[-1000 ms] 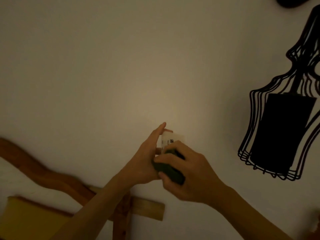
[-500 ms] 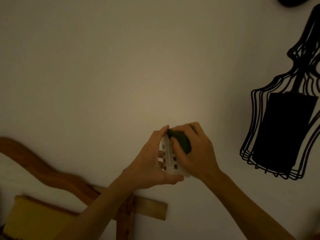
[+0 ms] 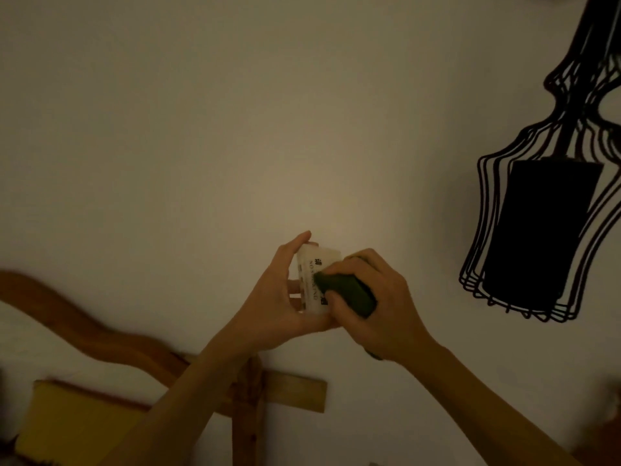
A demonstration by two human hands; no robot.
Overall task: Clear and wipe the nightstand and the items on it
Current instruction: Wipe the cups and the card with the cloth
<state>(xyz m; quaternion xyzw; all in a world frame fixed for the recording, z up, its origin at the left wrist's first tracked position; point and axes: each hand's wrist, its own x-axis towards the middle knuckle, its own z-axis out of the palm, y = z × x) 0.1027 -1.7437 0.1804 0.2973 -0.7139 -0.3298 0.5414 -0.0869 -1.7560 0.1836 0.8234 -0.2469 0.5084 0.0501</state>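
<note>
Before me is a plain pale wall (image 3: 201, 146) in dim warm light, with a curved brown wooden headboard (image 3: 84, 327) and a yellow cushion (image 3: 74, 422) low on my left, and a black wire-cage hanging lamp (image 3: 544, 230) on my right. My left hand (image 3: 279, 304) grips a small white printed box (image 3: 314, 280) upright by its ends in front of the wall. My right hand (image 3: 379, 304) clutches a dark green cloth (image 3: 349, 294) pressed against the box's face, covering its right side.
</note>
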